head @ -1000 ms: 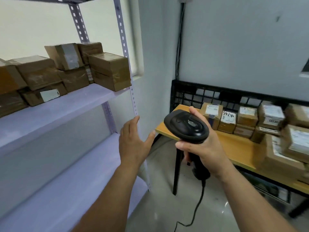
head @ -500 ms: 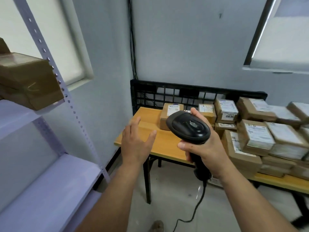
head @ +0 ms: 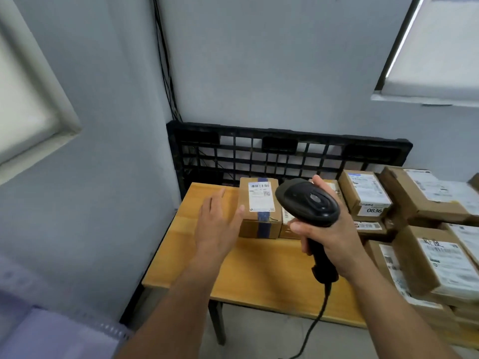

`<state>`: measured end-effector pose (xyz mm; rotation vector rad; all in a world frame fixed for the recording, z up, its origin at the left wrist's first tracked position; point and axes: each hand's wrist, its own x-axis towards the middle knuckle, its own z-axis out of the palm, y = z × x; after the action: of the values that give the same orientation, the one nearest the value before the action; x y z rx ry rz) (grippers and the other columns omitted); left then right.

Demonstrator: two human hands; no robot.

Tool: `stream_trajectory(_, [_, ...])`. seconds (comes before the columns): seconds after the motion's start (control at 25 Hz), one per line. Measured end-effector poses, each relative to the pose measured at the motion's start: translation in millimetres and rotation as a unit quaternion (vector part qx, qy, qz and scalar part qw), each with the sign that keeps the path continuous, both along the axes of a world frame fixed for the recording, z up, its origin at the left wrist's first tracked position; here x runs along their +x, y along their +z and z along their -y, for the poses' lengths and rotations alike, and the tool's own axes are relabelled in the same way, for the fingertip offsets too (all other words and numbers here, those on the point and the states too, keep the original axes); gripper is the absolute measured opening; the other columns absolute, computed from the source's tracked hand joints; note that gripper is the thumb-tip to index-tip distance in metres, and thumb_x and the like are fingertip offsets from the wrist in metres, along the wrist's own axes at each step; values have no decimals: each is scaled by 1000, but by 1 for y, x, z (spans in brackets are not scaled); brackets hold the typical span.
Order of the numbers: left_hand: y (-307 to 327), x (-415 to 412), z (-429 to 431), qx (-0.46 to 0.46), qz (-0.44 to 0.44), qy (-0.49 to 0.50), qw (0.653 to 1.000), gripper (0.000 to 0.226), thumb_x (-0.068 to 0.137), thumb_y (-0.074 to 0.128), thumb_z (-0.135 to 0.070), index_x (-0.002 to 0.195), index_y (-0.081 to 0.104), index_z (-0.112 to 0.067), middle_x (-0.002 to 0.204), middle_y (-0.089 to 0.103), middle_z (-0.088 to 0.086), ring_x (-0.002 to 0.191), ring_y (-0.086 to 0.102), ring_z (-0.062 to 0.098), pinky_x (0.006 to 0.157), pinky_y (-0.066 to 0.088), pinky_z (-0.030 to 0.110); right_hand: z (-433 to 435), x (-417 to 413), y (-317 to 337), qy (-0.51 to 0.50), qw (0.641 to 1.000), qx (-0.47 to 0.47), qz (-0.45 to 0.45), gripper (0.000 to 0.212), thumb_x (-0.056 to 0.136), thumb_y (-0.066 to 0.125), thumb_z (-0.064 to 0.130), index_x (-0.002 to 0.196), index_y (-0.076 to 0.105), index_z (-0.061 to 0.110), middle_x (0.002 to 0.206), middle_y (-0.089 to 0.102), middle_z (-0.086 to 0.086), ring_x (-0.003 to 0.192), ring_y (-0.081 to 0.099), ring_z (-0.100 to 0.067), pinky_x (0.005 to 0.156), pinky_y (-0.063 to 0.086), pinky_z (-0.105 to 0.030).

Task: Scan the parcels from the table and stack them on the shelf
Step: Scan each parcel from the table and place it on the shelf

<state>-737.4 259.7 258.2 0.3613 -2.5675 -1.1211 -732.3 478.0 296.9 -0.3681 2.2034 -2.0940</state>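
Note:
A small brown parcel (head: 260,207) with a white label and blue tape stands at the left end of the row on the wooden table (head: 256,270). My left hand (head: 217,226) hovers just left of it, fingers straight, thumb near its left side, holding nothing. My right hand (head: 329,235) grips the handle of a black barcode scanner (head: 308,202), whose head is above the parcel's right side. More labelled parcels (head: 365,194) are piled to the right.
A black plastic grid pallet (head: 285,154) leans against the wall behind the table. The scanner's cable (head: 315,322) hangs down to the floor. A corner of the pale purple shelf (head: 51,332) shows at the bottom left. Stacked parcels (head: 440,268) fill the table's right side.
My view has swung right, away from the shelf to the table. Both hands have come closer to the left-end parcel; the left hand now reaches beside it.

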Motion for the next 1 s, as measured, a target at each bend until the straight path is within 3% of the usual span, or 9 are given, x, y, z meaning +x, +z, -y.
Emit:
stream_trajectory(0.12, [-16, -46, 11, 4, 39, -26, 999, 64, 94, 50, -47, 149, 25, -27, 148, 34, -2, 134, 35, 17, 106, 40, 42, 11, -41, -13, -17, 999, 16, 26, 99, 62, 81, 16, 140, 32, 52, 116, 64, -18, 55, 60, -31, 48, 54, -35])
stream_trajectory(0.24, [-33, -83, 14, -4, 67, -52, 996, 64, 95, 51, -44, 150, 24, -24, 149, 34, 0, 135, 35, 19, 107, 37, 39, 17, -72, -32, -31, 998, 33, 53, 96, 61, 83, 18, 132, 34, 59, 124, 60, -15, 56, 61, -30, 49, 53, -33])
stream_trajectory(0.4, [-56, -121, 10, -7, 133, -77, 988, 66, 97, 48, -43, 153, 19, -21, 153, 30, 4, 138, 32, 22, 110, 33, 40, 19, -107, -65, -49, 991, 71, 103, 101, 71, 81, 2, 142, 30, 51, 124, 59, -8, 54, 59, -30, 48, 53, -34])
stream_trajectory(0.52, [-75, -141, 9, 16, 192, -83, 978, 64, 98, 46, -42, 153, 20, -21, 147, 39, 6, 132, 40, 24, 105, 40, 43, 18, -127, -82, -45, 985, 80, 146, 104, 73, 81, 0, 150, 25, 43, 119, 63, -9, 53, 59, -29, 46, 51, -30])
stream_trajectory(0.64, [-87, -151, 9, 78, 259, -82, 959, 57, 100, 40, -43, 149, 27, -17, 142, 47, 6, 120, 50, 23, 98, 46, 42, 20, -139, -95, -42, 979, 89, 180, 104, 74, 80, 1, 151, 24, 42, 119, 65, -10, 52, 60, -27, 47, 52, -31])
stream_trajectory(0.76, [-96, -151, 7, 147, 320, -68, 934, 56, 102, 35, -44, 151, 26, -20, 149, 40, 6, 132, 42, 28, 107, 39, 44, 23, -142, -104, -18, 974, 98, 205, 103, 74, 81, 2, 151, 24, 43, 114, 66, -8, 51, 61, -26, 49, 54, -36])
stream_trajectory(0.88, [-102, -141, 7, 188, 303, -73, 931, 56, 101, 35, -47, 152, 21, -31, 153, 36, 0, 135, 39, 26, 109, 36, 50, 21, -141, -105, -4, 971, 91, 220, 102, 74, 81, 3, 150, 26, 43, 108, 69, -9, 49, 60, -25, 47, 53, -33])
stream_trajectory(1.0, [-100, -121, 9, 266, 273, -79, 921, 54, 101, 35, -47, 151, 17, -40, 144, 34, -15, 133, 38, 20, 110, 36, 44, 13, -139, -104, -12, 971, 62, 230, 97, 76, 79, 3, 149, 28, 41, 100, 71, -14, 49, 60, -23, 46, 51, -32])
